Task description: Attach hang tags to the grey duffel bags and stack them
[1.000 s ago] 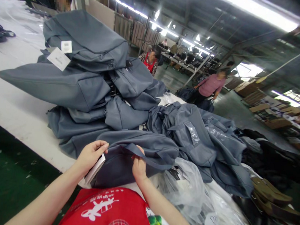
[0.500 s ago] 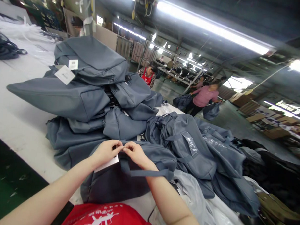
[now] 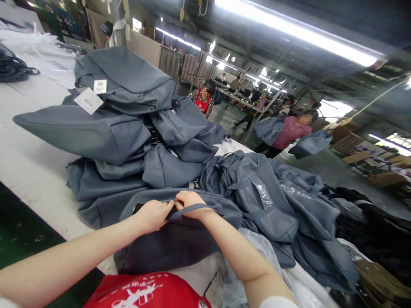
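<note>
A dark blue-grey bag [image 3: 174, 250] lies in front of me, with a strap [image 3: 189, 208] looped over the back of my right hand [image 3: 188, 201]. My left hand [image 3: 155, 214] meets the right one at the bag's top edge. Both have their thumbs and fingers pinched together, almost touching. Whatever is between the fingertips is too small and hidden to make out. A small dark tag [image 3: 137, 208] shows just behind my left hand.
Several like bags [image 3: 127, 78] are piled behind, two white tags [image 3: 88, 100] hanging from them. More bags [image 3: 258, 192] lie to the right beside clear plastic [image 3: 259, 247]. A person [image 3: 291, 130] carries bags in the aisle; another in a red apron [image 3: 202, 101] is beyond the pile.
My left hand has turned over, and the white tag beneath it no longer shows. The strap has risen from my right forearm to the hand. The person with bags has moved right.
</note>
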A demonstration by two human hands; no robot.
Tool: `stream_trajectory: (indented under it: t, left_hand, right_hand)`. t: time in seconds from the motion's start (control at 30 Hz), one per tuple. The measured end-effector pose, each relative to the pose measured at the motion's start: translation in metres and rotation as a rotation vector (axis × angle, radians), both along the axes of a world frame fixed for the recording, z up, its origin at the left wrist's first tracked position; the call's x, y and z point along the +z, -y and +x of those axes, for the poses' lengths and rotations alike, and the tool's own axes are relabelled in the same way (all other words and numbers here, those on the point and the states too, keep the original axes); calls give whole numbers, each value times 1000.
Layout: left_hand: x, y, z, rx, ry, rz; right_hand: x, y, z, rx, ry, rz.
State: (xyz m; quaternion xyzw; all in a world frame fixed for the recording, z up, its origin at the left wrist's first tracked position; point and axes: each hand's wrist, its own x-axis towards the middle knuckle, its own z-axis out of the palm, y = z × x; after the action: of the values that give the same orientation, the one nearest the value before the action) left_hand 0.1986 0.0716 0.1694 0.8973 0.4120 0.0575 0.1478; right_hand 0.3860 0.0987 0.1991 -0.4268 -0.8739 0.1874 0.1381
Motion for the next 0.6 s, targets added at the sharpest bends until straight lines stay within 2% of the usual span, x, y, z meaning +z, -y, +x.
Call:
stream_trajectory:
  t: [0.1, 0.2, 0.27, 0.37, 0.47, 0.53, 0.6]
  left_hand:
    - [-1, -8, 8, 66, 86, -81]
    - [-3, -18, 4, 166, 228, -185]
    - [-8, -22, 0, 240, 288, -243]
    - [-16, -19, 2, 326, 260, -231]
    - [-24, -16, 10, 406, 234, -210]
    - [-27, -20, 14, 435, 240, -215]
    - [-30, -28, 14, 446, 256, -243]
  right_hand:
    - [-5, 9, 6, -70, -17, 2]
    - [-18, 32, 14, -181, -157, -31]
    - [-30, 53, 19, -236, -291, -124]
    - [-43, 83, 20, -341, -649, -307]
    - [-41, 104, 19, -429, -984, -416]
    - [-37, 112, 19, -442, -996, -450]
    - [-35, 116, 24, -424, -911, -497]
